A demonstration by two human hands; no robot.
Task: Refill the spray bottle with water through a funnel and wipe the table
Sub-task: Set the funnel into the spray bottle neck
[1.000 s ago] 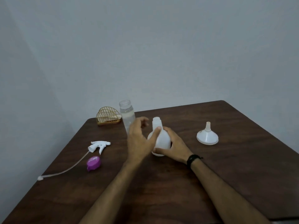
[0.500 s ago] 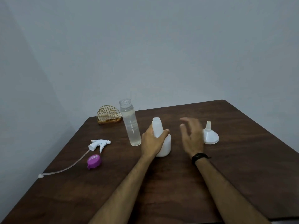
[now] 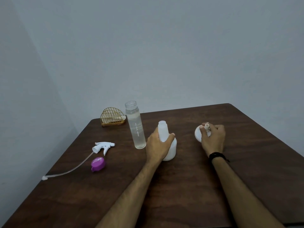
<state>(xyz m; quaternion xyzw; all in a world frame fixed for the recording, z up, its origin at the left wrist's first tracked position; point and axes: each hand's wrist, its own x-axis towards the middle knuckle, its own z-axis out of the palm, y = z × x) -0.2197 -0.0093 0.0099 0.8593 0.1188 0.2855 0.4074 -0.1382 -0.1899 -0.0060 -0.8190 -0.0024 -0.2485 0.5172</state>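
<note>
Item: spray bottle (image 3: 169,145), white, opaque, cap off. Stands upright on the desk (image 3: 246,162); long axis vertical, open neck pointing straight up. The left hand (image 3: 157,146) is wrapped around its shoulder, thumb across the front.

Item: funnel (image 3: 198,134), white. Well to the right of the left hand, under the right hand (image 3: 213,139). Sits wide mouth down, spout pointing up; long axis near vertical, perhaps slightly tilted. Right fingers are closed around the spout.

Item: clear water bottle (image 3: 135,125), uncapped, mostly full, upright. Just left of the left hand, close to the wrist.

Item: trigger sprayer (image 3: 103,146) with dip tube, lying flat, further left. Purple cap (image 3: 98,164) lies nearer the person than it.

Item: wire holder (image 3: 112,117), far side, beyond the water bottle.

Risks, judged:
- Funnel must be inverted before seating; a pinch on the thin spout could let it slip or drop.
- Narrow neck: an off-centre spout would spill.
- Left forearm could knock over the open water bottle beside it.
- Light, presumably empty spray bottle could tip if the hold loosens.
</note>
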